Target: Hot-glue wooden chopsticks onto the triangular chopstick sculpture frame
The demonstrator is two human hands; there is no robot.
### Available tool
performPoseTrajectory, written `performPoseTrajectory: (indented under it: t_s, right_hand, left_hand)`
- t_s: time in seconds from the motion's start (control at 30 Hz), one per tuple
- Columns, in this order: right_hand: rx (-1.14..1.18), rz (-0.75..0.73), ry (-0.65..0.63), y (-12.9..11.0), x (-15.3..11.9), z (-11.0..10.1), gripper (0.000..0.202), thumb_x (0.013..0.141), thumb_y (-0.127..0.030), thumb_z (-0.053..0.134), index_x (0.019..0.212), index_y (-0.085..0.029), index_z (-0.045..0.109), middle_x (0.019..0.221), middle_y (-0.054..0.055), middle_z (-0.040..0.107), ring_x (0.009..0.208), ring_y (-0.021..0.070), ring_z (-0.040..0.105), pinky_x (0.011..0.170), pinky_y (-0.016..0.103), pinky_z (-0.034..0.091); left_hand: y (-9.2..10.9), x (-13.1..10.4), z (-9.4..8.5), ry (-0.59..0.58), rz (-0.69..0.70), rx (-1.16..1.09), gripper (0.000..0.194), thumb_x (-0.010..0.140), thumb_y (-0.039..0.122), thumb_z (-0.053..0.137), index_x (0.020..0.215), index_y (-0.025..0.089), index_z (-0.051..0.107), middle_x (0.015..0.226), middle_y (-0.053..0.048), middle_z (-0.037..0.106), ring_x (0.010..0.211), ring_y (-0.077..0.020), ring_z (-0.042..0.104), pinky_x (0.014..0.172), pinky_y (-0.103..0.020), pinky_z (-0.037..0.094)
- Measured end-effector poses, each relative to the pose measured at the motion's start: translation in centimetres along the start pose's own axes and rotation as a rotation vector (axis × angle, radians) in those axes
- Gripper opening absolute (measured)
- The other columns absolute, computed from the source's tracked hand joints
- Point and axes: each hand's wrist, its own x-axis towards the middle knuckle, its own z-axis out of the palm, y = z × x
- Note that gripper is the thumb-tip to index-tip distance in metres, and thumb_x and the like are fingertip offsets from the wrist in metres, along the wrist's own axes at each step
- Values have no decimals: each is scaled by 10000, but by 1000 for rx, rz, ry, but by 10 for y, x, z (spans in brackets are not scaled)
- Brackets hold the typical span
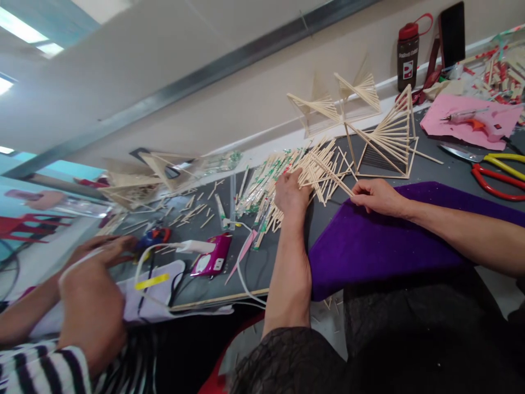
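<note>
My right hand [375, 197] pinches the near ends of a few thin wooden chopsticks [334, 176], which slant away toward the pile. Beside it, my left hand [291, 192] has its fingers curled on chopsticks at the edge of a loose pile [318, 158]; the fingertips are partly hidden. Wrapped chopsticks [262, 178] with green print lie left of that pile. Behind my right hand stands a twisted, fan-like frame of chopsticks [385, 137]. Purple cloth [381, 241] spreads beneath my right forearm.
Red and yellow-handled scissors [488, 167] and a glue gun [479, 121] on pink paper lie right. A red-capped bottle [408, 57] and phone [451, 34] stand behind. Left are a magenta packet [212, 256], a white cable [241, 268] and a co-worker's hands [102, 249].
</note>
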Motion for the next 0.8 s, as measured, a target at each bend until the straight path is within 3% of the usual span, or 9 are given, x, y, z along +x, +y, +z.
performPoseTrajectory:
  t_s: [0.13, 0.43, 0.67, 0.8]
  right_hand:
    - [-7, 2, 1, 0, 0, 0, 92, 768, -246, 591, 730, -162, 590, 602, -40, 582, 451, 78, 519, 526, 210, 387]
    - [-36, -18, -4, -2, 1, 0, 86, 783, -221, 579, 728, -156, 589, 576, -46, 565, 454, 79, 521, 543, 207, 388]
    - [-42, -18, -6, -1, 1, 1, 89, 781, -226, 576, 740, -149, 594, 622, -30, 593, 469, 77, 530, 556, 213, 392]
    - [-27, -25, -4, 0, 1, 1, 98, 778, -243, 583, 732, -156, 593, 608, -38, 584, 460, 77, 527, 549, 213, 397]
  left_hand:
    - [9, -5, -6, -53, 95, 166, 343, 804, 227, 555, 1097, 224, 732, 1182, -111, 629, 1163, -325, 500, 908, -427, 464]
    - [33, -16, -18, -194, 232, 355, 372, 858, 261, 482, 1152, 192, 700, 1133, -143, 677, 1092, -337, 563, 807, -433, 474]
    - [38, -16, -15, -317, 175, 391, 402, 920, 315, 370, 1043, 192, 733, 1058, -147, 710, 961, -325, 653, 729, -393, 466]
    - [29, -13, -14, -278, 68, 340, 340, 881, 292, 444, 979, 164, 744, 1023, -177, 714, 985, -336, 651, 771, -414, 470]
